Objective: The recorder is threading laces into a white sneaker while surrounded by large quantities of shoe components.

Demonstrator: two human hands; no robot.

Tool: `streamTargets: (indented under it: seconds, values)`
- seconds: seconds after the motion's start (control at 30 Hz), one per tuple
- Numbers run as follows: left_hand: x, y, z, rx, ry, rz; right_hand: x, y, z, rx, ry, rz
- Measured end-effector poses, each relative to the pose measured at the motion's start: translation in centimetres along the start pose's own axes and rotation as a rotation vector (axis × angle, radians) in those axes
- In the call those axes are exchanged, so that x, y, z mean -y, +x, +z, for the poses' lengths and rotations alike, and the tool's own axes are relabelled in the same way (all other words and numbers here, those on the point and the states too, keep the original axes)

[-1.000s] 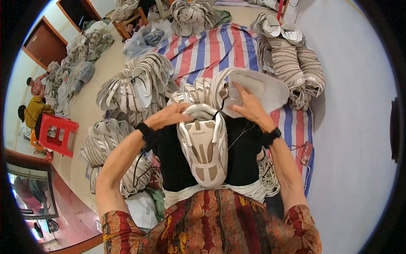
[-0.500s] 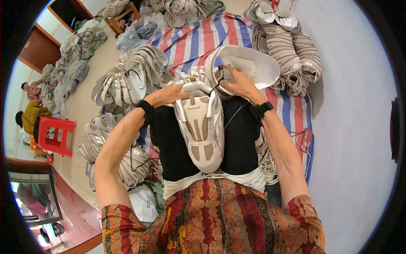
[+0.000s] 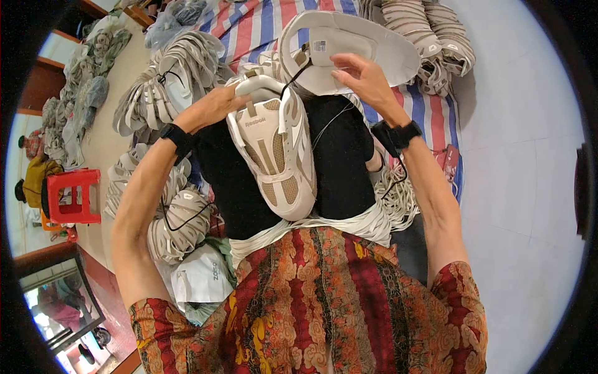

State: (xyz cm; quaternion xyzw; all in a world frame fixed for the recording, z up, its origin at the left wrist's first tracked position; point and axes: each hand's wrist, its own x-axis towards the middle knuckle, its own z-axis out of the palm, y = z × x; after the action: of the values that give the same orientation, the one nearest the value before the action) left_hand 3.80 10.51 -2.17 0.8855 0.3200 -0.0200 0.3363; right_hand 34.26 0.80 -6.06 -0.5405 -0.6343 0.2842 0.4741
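A beige and white shoe upper (image 3: 289, 181) lies on my black-clad lap, toe toward me. My left hand (image 3: 218, 107) grips the left side of its padded collar, fingers partly inside the opening. A black cord (image 3: 296, 80) runs from this upper to a second shoe upper (image 3: 389, 53) beyond it, whose pale lining faces up. Over that lining is my right hand (image 3: 367, 82), its fingers apart and holding nothing. A loose thin thread (image 3: 331, 121) trails below the right hand across my lap.
Tied stacks of uppers (image 3: 177, 87) lie on the left, others (image 3: 408, 31) at the far right, on a striped sheet (image 3: 249, 28). White laces (image 3: 398, 209) bunch by my right thigh. A red stool (image 3: 73, 196) and seated people (image 3: 38, 181) are farther left.
My right hand has let go at the second upper's collar and opened over its lining. The left hand keeps its hold. The whole view has shifted somewhat.
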Motion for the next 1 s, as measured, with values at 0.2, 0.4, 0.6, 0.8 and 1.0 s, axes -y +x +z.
streamTargets:
  seconds: [0.2,0.4,0.6,0.8,1.0]
  values:
    - [2.7,0.8,0.8,-0.085,0.288,0.169,6.1,-8.7,1.4,0.138,-0.078,-0.106]
    - [-2.1,-4.6,0.4,-0.513,-0.020,-0.091,7.4,-17.6,4.9,0.530,-0.328,-0.132]
    - [-6.3,-12.4,4.2,-0.736,-0.307,-0.137,7.8,-17.7,7.2,0.689,-0.548,-0.241]
    - [-8.4,-16.0,8.7,-0.745,-0.408,-0.126,7.5,-17.1,7.0,0.696,-0.535,-0.245]
    - [-12.4,-13.8,12.4,-0.510,-0.565,0.144,11.1,-15.6,5.1,0.658,0.142,0.317]
